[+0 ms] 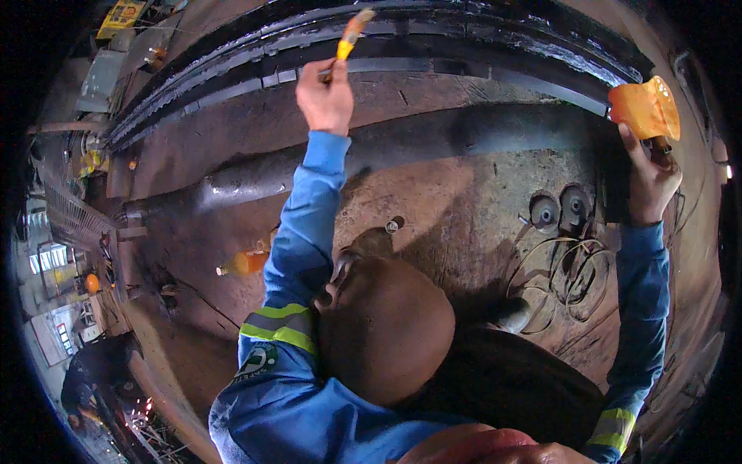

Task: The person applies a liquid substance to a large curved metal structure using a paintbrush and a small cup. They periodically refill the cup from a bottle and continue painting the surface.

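Head view, and straight to the far side: reaching out over long dark metal bars (495, 48), streaked with a wet-looking sheen, with a brush (353, 37) up in the left hand (326, 100)! Out to the right, raising an orange container (640, 110) in the right hand (653, 182).

For the step in hand, apparently brushwork along the metal, best to load only the bristle tips, wipe any surplus off on the container's rim, then draw long, even strokes along the length rather than across. Worth minding the grooves between bars, too: easy to miss, by the look of them. Better, probably, to bring brush and container closer together at each dip, and keep the container steady against spills.

Now to the hands! On the left, closed snugly around the brush handle, fingers curled in, bristles pointing far and slightly right; whether touching a bar, impossible to tell from this angle. On the right, gripping the container from below, thumb laid up against the side, not spread. Tilted, that container, flared rim facing right, contents hidden; close to the right end of the bars, well apart from the brush.

Stretching left to right, nearer than the bars, a thick dark pipe (433, 143). Nearer again, beside the left sleeve (305, 209), an orange bottle (250, 262).
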